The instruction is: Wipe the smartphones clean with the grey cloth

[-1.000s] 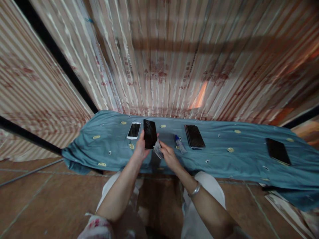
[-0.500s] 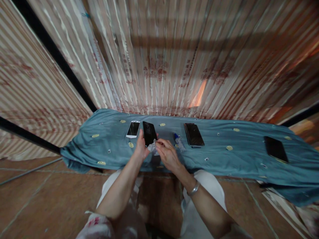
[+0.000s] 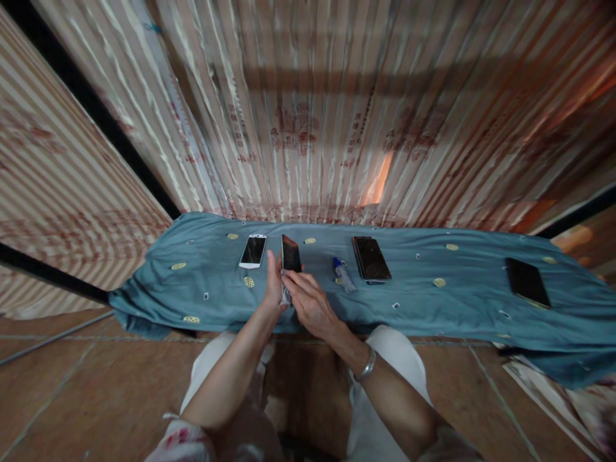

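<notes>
My left hand [image 3: 274, 283] grips a dark smartphone [image 3: 290, 253] by its lower part, with the phone tilted on its side. Against the phone's lower end, my right hand [image 3: 312, 303] presses a crumpled grey-white cloth [image 3: 285, 296], mostly hidden under its fingers. A white smartphone [image 3: 253, 251] with a dark screen lies to the left of my hands. To their right rests a clear bottle with a blue cap [image 3: 344, 276]. Beyond the bottle is a stack of dark phones [image 3: 371, 259].
A blue-green patterned cloth [image 3: 423, 308] covers the long, low table. Toward its right end lies another dark flat device [image 3: 527, 282]. A striped plastic sheet [image 3: 317, 173] hangs behind the table, with dark poles [image 3: 139, 167] at the sides.
The phone in my left hand has turned more edge-on. My right hand has moved left with the cloth, to the phone's lower end. The view has shifted slightly.
</notes>
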Available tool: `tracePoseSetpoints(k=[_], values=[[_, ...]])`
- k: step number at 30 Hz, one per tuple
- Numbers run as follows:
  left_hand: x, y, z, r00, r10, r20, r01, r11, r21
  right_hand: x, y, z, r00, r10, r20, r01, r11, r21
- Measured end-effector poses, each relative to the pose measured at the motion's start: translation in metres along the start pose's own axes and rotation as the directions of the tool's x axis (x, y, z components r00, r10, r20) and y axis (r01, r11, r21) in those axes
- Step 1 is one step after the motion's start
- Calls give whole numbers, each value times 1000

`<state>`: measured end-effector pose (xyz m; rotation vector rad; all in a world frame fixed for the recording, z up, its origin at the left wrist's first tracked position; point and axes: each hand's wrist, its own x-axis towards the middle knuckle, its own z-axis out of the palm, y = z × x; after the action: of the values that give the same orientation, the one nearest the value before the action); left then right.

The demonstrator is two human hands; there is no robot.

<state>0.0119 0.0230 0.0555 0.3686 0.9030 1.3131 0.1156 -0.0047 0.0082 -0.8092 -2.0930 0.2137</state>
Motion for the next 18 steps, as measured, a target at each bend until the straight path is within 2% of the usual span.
tracePoseSetpoints(k=[6, 12, 18], values=[[3, -11, -9, 998, 29, 57, -29, 1000, -3, 1, 6, -2, 999, -34, 20, 35, 998, -58], [-1, -28, -8, 993, -60, 101, 64, 997, -39, 8, 21, -9, 999, 50, 17, -48, 991, -124], [1, -43, -10, 979, 14, 203, -15, 1000, 4, 13, 35, -12, 991, 133, -6, -132, 980, -151]])
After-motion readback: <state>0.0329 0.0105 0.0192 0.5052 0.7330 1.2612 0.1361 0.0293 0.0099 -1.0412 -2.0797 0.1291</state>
